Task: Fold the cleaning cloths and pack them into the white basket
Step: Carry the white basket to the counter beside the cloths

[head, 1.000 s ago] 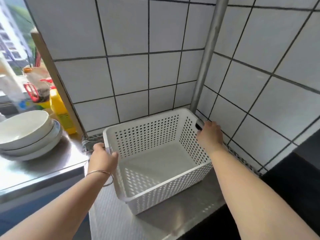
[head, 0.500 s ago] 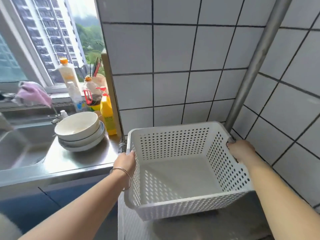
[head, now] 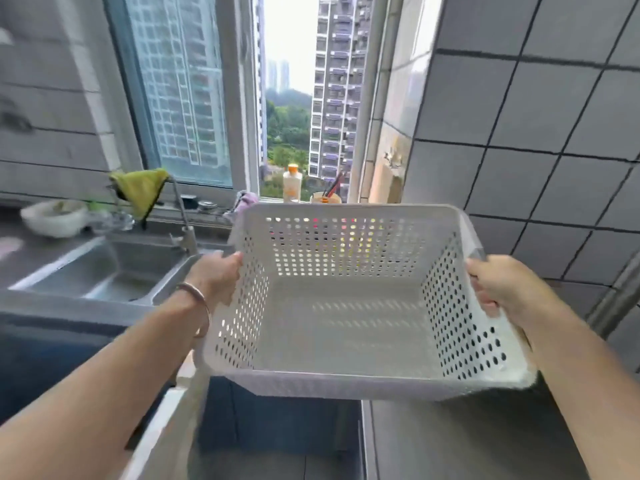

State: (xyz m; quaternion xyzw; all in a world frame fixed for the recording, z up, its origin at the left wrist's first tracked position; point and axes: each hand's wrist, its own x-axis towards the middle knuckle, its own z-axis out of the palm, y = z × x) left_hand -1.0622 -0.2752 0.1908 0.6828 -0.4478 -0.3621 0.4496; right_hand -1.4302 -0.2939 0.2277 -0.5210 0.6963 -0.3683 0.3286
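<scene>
Left hand [head: 216, 280] gripping left rim, right hand [head: 502, 289] gripping right rim; white basket [head: 346, 386] hanging level between both grips (nothing inside), lifted clear above desk [head: 450, 441]. Sink [head: 86, 271] sitting left, yellow cloth [head: 140, 188] draping over faucet beyond.

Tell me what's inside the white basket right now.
Nothing shows inside the white basket: its floor is bare, with no cloths in it. The left hand and right hand grip its side rims; the near wall hides only a thin strip of floor.
</scene>
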